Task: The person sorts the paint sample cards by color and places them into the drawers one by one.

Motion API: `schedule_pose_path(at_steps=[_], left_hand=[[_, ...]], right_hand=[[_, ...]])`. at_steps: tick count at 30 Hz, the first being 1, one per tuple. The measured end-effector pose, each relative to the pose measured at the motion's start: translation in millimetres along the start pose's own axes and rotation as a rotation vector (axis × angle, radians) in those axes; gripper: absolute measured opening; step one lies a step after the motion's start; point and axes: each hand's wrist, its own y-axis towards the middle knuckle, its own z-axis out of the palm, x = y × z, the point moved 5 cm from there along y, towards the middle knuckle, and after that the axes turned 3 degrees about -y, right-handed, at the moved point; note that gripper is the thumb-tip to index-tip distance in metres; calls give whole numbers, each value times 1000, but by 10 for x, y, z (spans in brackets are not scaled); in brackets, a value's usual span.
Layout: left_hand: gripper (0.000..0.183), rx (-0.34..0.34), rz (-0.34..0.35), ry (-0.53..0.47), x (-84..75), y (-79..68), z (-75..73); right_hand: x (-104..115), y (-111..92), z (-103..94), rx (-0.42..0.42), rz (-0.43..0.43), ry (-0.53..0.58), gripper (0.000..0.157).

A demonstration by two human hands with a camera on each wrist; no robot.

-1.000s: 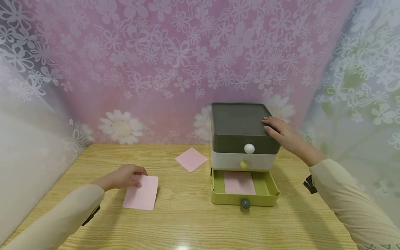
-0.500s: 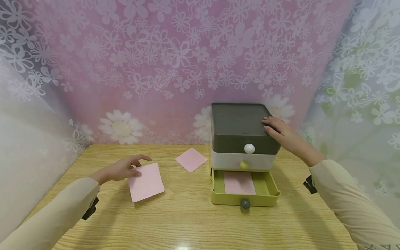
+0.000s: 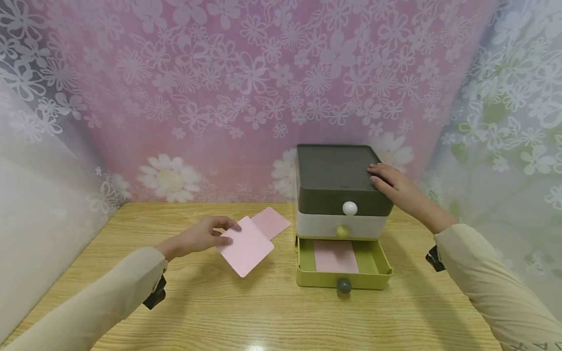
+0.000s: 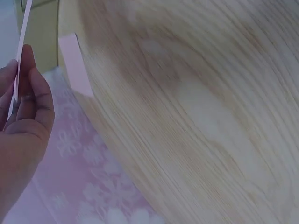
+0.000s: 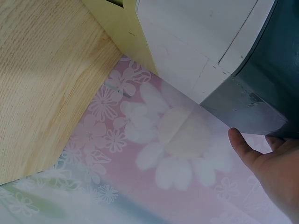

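Observation:
My left hand [image 3: 199, 239] pinches a square pink card [image 3: 246, 247] between thumb and fingers, tilted above the table. In the left wrist view that card is edge-on. Behind it, a second pink card [image 3: 275, 223] lies flat on the wood, partly covered in the head view. My right hand [image 3: 397, 189] rests on the right edge of a small three-tier drawer unit [image 3: 335, 168], with fingers on its dark top. The unit's green bottom drawer [image 3: 316, 280] is pulled out. Another pink card [image 3: 337, 257] lies inside it, its back end hidden under the tier above.
The wooden table [image 3: 210, 317] carries the unit at its back right. Round knobs stick out in front: a white knob [image 3: 349, 208], a yellow-green knob [image 3: 342, 231] and a dark knob [image 3: 344, 285]. A flowered pink backdrop [image 3: 228, 97] stands behind the table.
The left hand has lifted the pink card and carried it to the right, turning it cornerwise, so it now overlaps the card behind. The right hand, drawer unit and drawer have stayed put.

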Motion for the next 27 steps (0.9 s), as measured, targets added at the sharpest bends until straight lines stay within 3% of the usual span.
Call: schedule_pose_path(at_steps=[7,18,27], left_hand=[[29,4,-38,-183,-239,166,336],[35,105,-85,-470,-572,395,1012],[35,115,-193,-665,-734,563,1425]], right_hand=[[5,1,1,2,2,-1,51],[17,-5,-8,-12,-21,-16,49],[8,0,-8,-19,-20,-17,49]])
